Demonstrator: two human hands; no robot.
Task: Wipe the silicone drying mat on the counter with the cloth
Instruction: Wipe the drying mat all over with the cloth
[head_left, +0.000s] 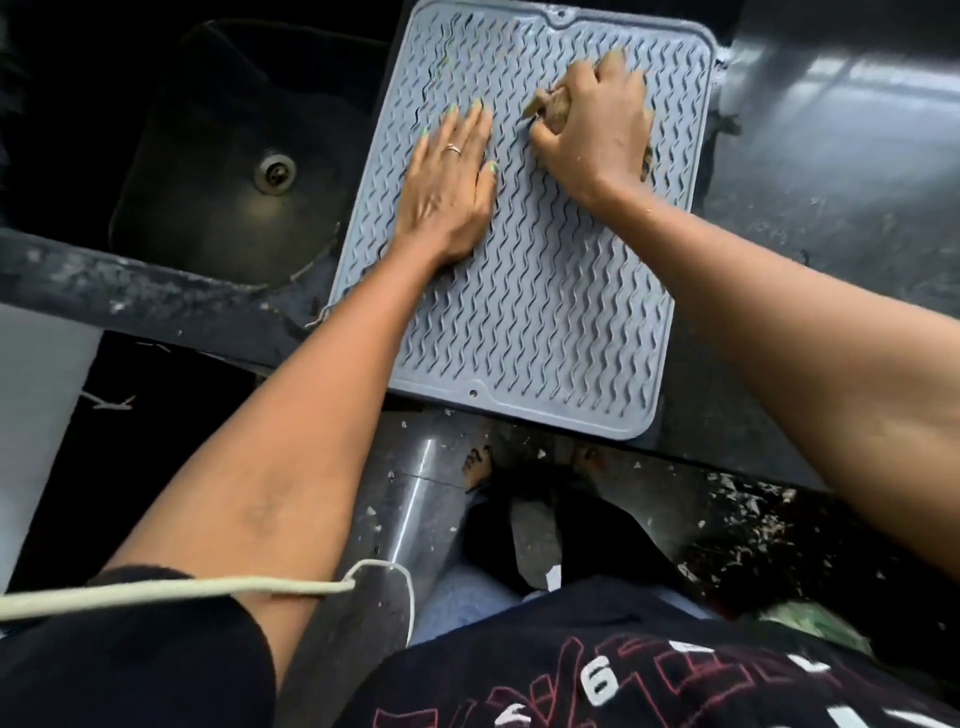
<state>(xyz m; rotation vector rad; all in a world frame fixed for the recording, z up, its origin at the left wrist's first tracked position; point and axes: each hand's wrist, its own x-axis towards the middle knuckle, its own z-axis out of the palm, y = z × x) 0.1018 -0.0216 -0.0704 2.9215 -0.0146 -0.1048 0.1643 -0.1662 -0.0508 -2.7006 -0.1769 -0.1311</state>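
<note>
Mat wiped by two hands

Mat (535, 291), grey and ribbed, lies flat on the dark tabletop (810, 218) just right of a sink (234, 156). Left hand (452, 176) presses flat on it, fingers (467, 124) spread, holding nothing. Right hand (597, 130) has fingers curled tight around a brown cloth (550, 106) touching the mat's far part.

A drying mat (530, 291) is being laid flat on the surface (810, 218), just right of a sink (218, 156). The left hand (452, 176) is being rested on it, left of the right hand (597, 130), beneath which a cloth (553, 106) is being pressed.
</note>
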